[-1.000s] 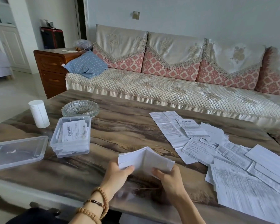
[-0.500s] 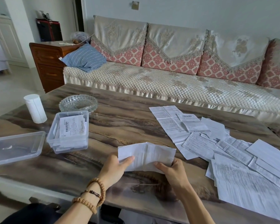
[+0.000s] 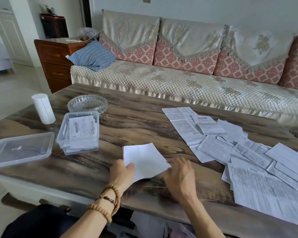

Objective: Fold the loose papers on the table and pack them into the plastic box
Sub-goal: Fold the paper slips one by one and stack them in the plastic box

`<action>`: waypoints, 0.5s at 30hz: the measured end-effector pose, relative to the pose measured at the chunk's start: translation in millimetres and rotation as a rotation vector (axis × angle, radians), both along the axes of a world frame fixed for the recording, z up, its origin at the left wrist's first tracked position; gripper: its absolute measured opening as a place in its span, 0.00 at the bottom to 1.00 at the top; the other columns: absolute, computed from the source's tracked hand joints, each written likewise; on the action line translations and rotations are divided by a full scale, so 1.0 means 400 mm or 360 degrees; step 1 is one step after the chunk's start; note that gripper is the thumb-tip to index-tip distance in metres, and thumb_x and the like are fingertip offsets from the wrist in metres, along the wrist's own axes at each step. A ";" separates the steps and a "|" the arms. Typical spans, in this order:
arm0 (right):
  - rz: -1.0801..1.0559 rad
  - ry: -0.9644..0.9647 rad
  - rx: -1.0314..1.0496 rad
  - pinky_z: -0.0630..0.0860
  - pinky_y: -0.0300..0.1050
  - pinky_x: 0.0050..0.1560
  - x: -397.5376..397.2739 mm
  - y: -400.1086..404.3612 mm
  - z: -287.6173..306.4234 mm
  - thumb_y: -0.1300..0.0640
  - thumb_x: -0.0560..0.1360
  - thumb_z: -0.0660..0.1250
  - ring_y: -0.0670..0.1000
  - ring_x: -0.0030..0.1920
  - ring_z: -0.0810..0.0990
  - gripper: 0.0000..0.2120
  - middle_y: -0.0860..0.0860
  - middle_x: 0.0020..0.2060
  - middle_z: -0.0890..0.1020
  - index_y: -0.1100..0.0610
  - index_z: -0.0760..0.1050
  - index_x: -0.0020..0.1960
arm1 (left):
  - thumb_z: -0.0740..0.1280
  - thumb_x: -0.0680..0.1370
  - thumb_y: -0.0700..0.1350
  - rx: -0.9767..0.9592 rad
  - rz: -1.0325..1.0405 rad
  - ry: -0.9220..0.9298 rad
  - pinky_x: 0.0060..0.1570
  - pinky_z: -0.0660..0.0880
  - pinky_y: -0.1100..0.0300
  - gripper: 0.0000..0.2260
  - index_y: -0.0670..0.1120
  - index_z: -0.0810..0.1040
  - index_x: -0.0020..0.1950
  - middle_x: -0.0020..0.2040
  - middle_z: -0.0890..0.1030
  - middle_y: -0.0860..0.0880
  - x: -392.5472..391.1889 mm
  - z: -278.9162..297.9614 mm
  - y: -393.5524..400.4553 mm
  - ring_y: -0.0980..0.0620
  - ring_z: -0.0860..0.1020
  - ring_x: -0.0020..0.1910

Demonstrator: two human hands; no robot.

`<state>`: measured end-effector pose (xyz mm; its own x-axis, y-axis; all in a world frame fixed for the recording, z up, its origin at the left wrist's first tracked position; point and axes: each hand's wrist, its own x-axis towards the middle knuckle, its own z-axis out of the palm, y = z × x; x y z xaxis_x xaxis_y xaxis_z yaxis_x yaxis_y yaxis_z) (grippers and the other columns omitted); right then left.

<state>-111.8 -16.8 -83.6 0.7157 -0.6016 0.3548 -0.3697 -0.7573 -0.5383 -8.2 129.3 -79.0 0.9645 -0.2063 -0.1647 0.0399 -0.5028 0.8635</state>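
Now the left hand (image 3: pixel 121 172) pinches the folded paper (image 3: pixel 144 160) by its near-left edge, just above the table (image 3: pixel 136 121); its long axis tilts toward the plastic box (image 3: pixel 79 133). Beside it, the right hand (image 3: pixel 179 176) is blurred, fingers loosely spread, holding nothing.

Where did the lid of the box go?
In the head view, the clear lid lies flat at the table's left edge, just left of the plastic box.

Glossy wood-grain table (image 3: pixel 138 121), clear plastic box (image 3: pixel 79 134) and lid (image 3: pixel 21 148), matt white papers (image 3: pixel 248 152), cut-glass ashtray (image 3: pixel 87 103).
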 end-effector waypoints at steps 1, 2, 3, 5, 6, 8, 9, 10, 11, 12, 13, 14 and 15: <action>0.0159 0.0030 -0.0136 0.75 0.52 0.48 -0.001 0.028 -0.009 0.60 0.66 0.66 0.55 0.52 0.78 0.15 0.48 0.50 0.82 0.53 0.80 0.52 | 0.64 0.79 0.42 -0.0028 0.0053 0.0052 0.33 0.76 0.61 0.08 0.37 0.77 0.51 0.48 0.80 0.43 0.005 -0.006 -0.006 0.45 0.79 0.45; 0.0291 0.0061 -0.0273 0.76 0.52 0.45 -0.001 0.054 -0.020 0.57 0.65 0.64 0.54 0.51 0.79 0.18 0.48 0.51 0.82 0.53 0.80 0.53 | 0.65 0.78 0.42 -0.0060 0.0097 0.0096 0.32 0.76 0.61 0.10 0.36 0.78 0.53 0.50 0.81 0.42 0.008 -0.013 -0.012 0.44 0.80 0.45; 0.0391 0.0100 -0.0404 0.76 0.50 0.43 0.001 0.078 -0.031 0.54 0.64 0.62 0.52 0.50 0.79 0.20 0.47 0.50 0.82 0.52 0.79 0.54 | 0.65 0.78 0.42 -0.0089 0.0137 0.0140 0.33 0.76 0.61 0.11 0.36 0.78 0.55 0.52 0.82 0.41 0.007 -0.020 -0.018 0.44 0.80 0.46; 0.0485 0.0203 -0.0548 0.76 0.47 0.40 0.013 0.112 -0.047 0.51 0.63 0.58 0.51 0.47 0.80 0.21 0.46 0.48 0.82 0.51 0.79 0.53 | 0.65 0.77 0.41 -0.0136 0.0197 0.0202 0.42 0.76 0.59 0.12 0.38 0.79 0.57 0.53 0.82 0.41 -0.005 -0.024 -0.027 0.44 0.81 0.49; 0.0488 0.0226 -0.0551 0.75 0.45 0.39 0.020 0.121 -0.053 0.53 0.64 0.56 0.51 0.45 0.80 0.19 0.45 0.47 0.81 0.50 0.80 0.50 | 0.65 0.77 0.41 -0.0147 0.0208 0.0212 0.45 0.77 0.58 0.12 0.38 0.79 0.57 0.53 0.83 0.41 -0.011 -0.025 -0.027 0.43 0.81 0.49; 0.0466 0.0232 -0.0497 0.74 0.44 0.37 0.030 0.127 -0.058 0.57 0.65 0.54 0.51 0.42 0.80 0.16 0.45 0.44 0.81 0.50 0.80 0.43 | 0.65 0.77 0.40 -0.0158 0.0176 0.0211 0.42 0.79 0.57 0.11 0.38 0.80 0.57 0.51 0.83 0.41 -0.022 -0.019 -0.013 0.44 0.82 0.44; 0.0466 0.0231 -0.0485 0.75 0.44 0.37 0.029 0.124 -0.060 0.58 0.65 0.54 0.51 0.41 0.81 0.17 0.45 0.43 0.81 0.50 0.80 0.42 | 0.64 0.77 0.39 -0.0183 0.0147 0.0204 0.35 0.78 0.57 0.10 0.39 0.79 0.57 0.49 0.83 0.41 -0.021 -0.014 0.001 0.46 0.81 0.39; 0.0497 0.0236 -0.0472 0.75 0.44 0.37 0.024 0.118 -0.060 0.58 0.65 0.54 0.51 0.42 0.81 0.17 0.44 0.44 0.81 0.50 0.80 0.43 | 0.63 0.77 0.38 -0.0210 0.0113 0.0190 0.28 0.76 0.60 0.09 0.40 0.77 0.56 0.48 0.83 0.41 -0.018 -0.005 0.021 0.48 0.80 0.33; 0.0560 0.0230 -0.0454 0.76 0.45 0.39 0.018 0.108 -0.061 0.59 0.65 0.55 0.51 0.44 0.81 0.18 0.45 0.46 0.82 0.50 0.81 0.45 | 0.63 0.78 0.38 -0.0209 0.0075 0.0152 0.24 0.73 0.61 0.08 0.42 0.74 0.56 0.47 0.82 0.41 -0.010 0.003 0.049 0.50 0.78 0.30; 0.0638 0.0227 -0.0412 0.77 0.46 0.42 0.011 0.095 -0.060 0.60 0.65 0.56 0.52 0.47 0.82 0.18 0.45 0.49 0.83 0.51 0.81 0.47 | 0.63 0.79 0.38 -0.0175 0.0033 0.0099 0.23 0.73 0.62 0.10 0.48 0.71 0.58 0.46 0.82 0.43 0.001 0.008 0.077 0.51 0.79 0.30; 0.0719 0.0221 -0.0364 0.78 0.48 0.45 0.005 0.078 -0.056 0.61 0.66 0.57 0.52 0.50 0.82 0.19 0.45 0.52 0.83 0.51 0.81 0.50 | 0.62 0.79 0.40 -0.0091 -0.0021 0.0012 0.27 0.75 0.61 0.13 0.50 0.70 0.62 0.46 0.82 0.45 0.015 0.010 0.107 0.52 0.80 0.33; 0.0786 0.0221 -0.0306 0.78 0.50 0.49 0.001 0.065 -0.052 0.61 0.68 0.56 0.52 0.54 0.82 0.19 0.46 0.55 0.83 0.52 0.82 0.52 | 0.62 0.80 0.42 0.0080 -0.0083 -0.0138 0.34 0.78 0.59 0.12 0.52 0.72 0.62 0.47 0.83 0.47 0.028 0.015 0.143 0.52 0.82 0.38; 0.0836 0.0217 -0.0249 0.78 0.51 0.52 -0.001 0.049 -0.050 0.60 0.68 0.55 0.52 0.57 0.81 0.21 0.46 0.57 0.82 0.52 0.82 0.53 | 0.63 0.80 0.43 0.0252 -0.0141 -0.0294 0.43 0.79 0.56 0.10 0.51 0.75 0.61 0.49 0.83 0.49 0.041 0.019 0.171 0.53 0.81 0.44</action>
